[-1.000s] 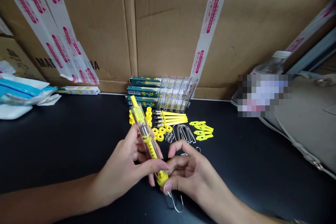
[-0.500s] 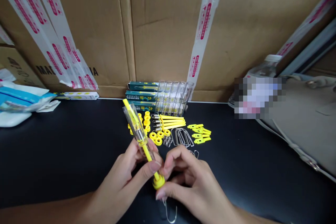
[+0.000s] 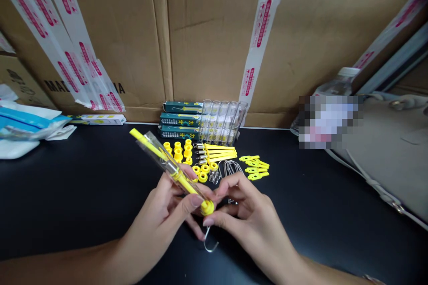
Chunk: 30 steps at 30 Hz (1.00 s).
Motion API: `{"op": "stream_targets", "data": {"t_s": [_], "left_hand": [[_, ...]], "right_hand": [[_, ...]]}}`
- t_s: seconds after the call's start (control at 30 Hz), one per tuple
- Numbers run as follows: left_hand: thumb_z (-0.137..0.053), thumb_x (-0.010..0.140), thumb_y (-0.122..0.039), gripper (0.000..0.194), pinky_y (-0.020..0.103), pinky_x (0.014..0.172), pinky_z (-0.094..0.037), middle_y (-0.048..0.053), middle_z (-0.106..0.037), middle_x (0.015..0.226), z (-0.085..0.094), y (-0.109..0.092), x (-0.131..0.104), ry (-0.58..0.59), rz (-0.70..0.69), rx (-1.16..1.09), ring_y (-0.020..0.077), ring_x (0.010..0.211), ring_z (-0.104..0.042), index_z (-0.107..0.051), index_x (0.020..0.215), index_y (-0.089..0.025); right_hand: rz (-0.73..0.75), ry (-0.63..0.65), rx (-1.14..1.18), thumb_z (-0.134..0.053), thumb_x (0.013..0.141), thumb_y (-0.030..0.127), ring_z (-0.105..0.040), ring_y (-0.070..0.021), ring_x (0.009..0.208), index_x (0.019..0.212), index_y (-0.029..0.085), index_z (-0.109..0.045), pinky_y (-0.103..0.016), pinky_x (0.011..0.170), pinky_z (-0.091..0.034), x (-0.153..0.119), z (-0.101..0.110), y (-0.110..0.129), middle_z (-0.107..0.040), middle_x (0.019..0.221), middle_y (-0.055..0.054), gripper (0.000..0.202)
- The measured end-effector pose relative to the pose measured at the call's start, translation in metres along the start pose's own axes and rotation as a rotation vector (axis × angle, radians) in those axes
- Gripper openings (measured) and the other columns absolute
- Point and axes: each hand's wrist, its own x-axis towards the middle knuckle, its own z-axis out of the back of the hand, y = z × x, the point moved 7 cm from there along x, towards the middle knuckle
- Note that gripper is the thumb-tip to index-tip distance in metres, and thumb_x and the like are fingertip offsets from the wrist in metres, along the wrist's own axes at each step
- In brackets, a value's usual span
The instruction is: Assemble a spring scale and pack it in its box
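A spring scale, a clear tube with a yellow rod and metal spring inside, slants from upper left to lower right. My left hand is wrapped round its lower half, thumb along the tube. At the lower end sits a yellow cap, and a metal hook hangs below it. My right hand is closed at that end, thumb and forefinger about the cap and the top of the hook. Its fingers partly hide the contact. A yellow strip sticks out of the tube's upper end.
Beyond my hands lie yellow caps, yellow rods with springs, bent wire hooks and flat yellow tabs. Clear tubes rest by green boxes. A bottle and a bag stand right; cardboard rises behind.
The spring scale has tipped further left at its upper end, and its capped end has risen slightly. Both hands have shifted up a little with it, still on the scale.
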Motion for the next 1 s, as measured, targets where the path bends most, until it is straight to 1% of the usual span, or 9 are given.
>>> {"op": "stream_targets", "data": {"t_s": [0.07, 0.17, 0.23, 0.43, 0.57, 0.73, 0.87, 0.93, 1.0], "left_hand": [[-0.071, 0.089, -0.047, 0.04, 0.026, 0.05, -0.064, 0.003, -0.074, 0.09, -0.002, 0.005, 0.001, 0.02, 0.063, -0.054, 0.0153, 0.062, -0.071, -0.045, 0.109, -0.023], [-0.074, 0.088, -0.044, 0.042, 0.025, 0.05, -0.064, 0.004, -0.075, 0.09, -0.002, 0.009, 0.001, 0.02, 0.102, -0.06, 0.0163, 0.064, -0.073, -0.044, 0.107, -0.022], [-0.074, 0.088, -0.042, 0.041, 0.026, 0.052, -0.065, 0.004, -0.076, 0.093, -0.002, 0.011, 0.0, 0.02, 0.115, -0.061, 0.0169, 0.067, -0.075, -0.043, 0.107, -0.023], [-0.074, 0.088, -0.044, 0.041, 0.025, 0.055, -0.065, 0.005, -0.077, 0.095, -0.005, 0.012, 0.0, 0.077, 0.152, -0.094, 0.0169, 0.068, -0.076, -0.042, 0.105, -0.023], [-0.072, 0.088, -0.049, 0.043, 0.024, 0.057, -0.064, 0.001, -0.074, 0.09, -0.008, 0.01, -0.002, 0.101, 0.143, -0.104, 0.0135, 0.063, -0.074, -0.044, 0.106, -0.023], [-0.061, 0.095, -0.053, 0.036, 0.024, 0.067, -0.059, -0.001, -0.071, 0.087, -0.005, 0.006, -0.004, 0.09, 0.086, -0.067, 0.0124, 0.069, -0.071, -0.05, 0.11, -0.022], [-0.063, 0.093, -0.056, 0.04, 0.028, 0.076, -0.055, 0.001, -0.073, 0.078, 0.007, 0.004, 0.002, -0.021, 0.074, -0.104, 0.0167, 0.077, -0.07, -0.05, 0.107, -0.021], [-0.064, 0.092, -0.056, 0.039, 0.031, 0.071, -0.056, 0.0, -0.071, 0.075, 0.011, 0.002, 0.005, -0.068, 0.068, -0.168, 0.0188, 0.07, -0.071, -0.047, 0.107, -0.023], [-0.064, 0.093, -0.052, 0.036, 0.027, 0.06, -0.053, -0.003, -0.067, 0.071, 0.016, -0.002, 0.007, -0.124, 0.031, -0.201, 0.0154, 0.058, -0.066, -0.046, 0.108, -0.024]], "right_hand": [[-0.081, 0.001, 0.112, -0.094, 0.063, 0.023, -0.071, -0.0118, 0.067, 0.078, 0.023, -0.055, -0.019, 0.062, -0.058, 0.001, -0.001, -0.006, -0.067, 0.073, 0.007, 0.041], [-0.155, -0.005, 0.256, -0.097, 0.056, 0.018, -0.069, -0.0088, 0.056, 0.071, 0.022, -0.049, -0.016, 0.056, -0.056, 0.001, -0.003, -0.009, -0.065, 0.064, 0.01, 0.05], [-0.166, -0.002, 0.312, -0.097, 0.056, 0.017, -0.07, -0.0088, 0.055, 0.068, 0.022, -0.043, -0.015, 0.054, -0.055, 0.001, -0.004, -0.008, -0.066, 0.062, 0.011, 0.055], [-0.219, 0.006, 0.317, -0.097, 0.055, 0.019, -0.069, -0.0102, 0.054, 0.064, 0.023, -0.031, -0.017, 0.053, -0.054, 0.0, -0.008, -0.006, -0.068, 0.059, 0.008, 0.067], [-0.204, 0.034, 0.255, -0.099, 0.054, 0.025, -0.07, -0.0124, 0.051, 0.066, 0.023, -0.039, -0.018, 0.049, -0.053, -0.001, -0.009, -0.009, -0.067, 0.057, 0.009, 0.061], [-0.006, 0.083, -0.089, -0.092, 0.069, 0.032, -0.073, -0.0168, 0.059, 0.076, 0.025, -0.053, -0.025, 0.057, -0.058, -0.005, -0.005, -0.003, -0.07, 0.068, 0.005, 0.04], [0.303, 0.045, -0.349, -0.084, 0.079, 0.035, -0.072, -0.0156, 0.072, 0.088, 0.026, -0.059, -0.026, 0.071, -0.06, -0.01, 0.001, 0.025, -0.071, 0.087, 0.002, 0.028], [0.474, -0.003, -0.509, -0.078, 0.086, 0.034, -0.07, -0.0154, 0.078, 0.093, 0.026, -0.059, -0.026, 0.073, -0.058, -0.012, 0.006, 0.041, -0.071, 0.093, 0.001, 0.022], [0.606, -0.062, -0.701, -0.073, 0.091, 0.029, -0.068, -0.0161, 0.081, 0.096, 0.026, -0.057, -0.027, 0.073, -0.055, -0.013, 0.012, 0.05, -0.069, 0.094, 0.0, 0.016]]}}
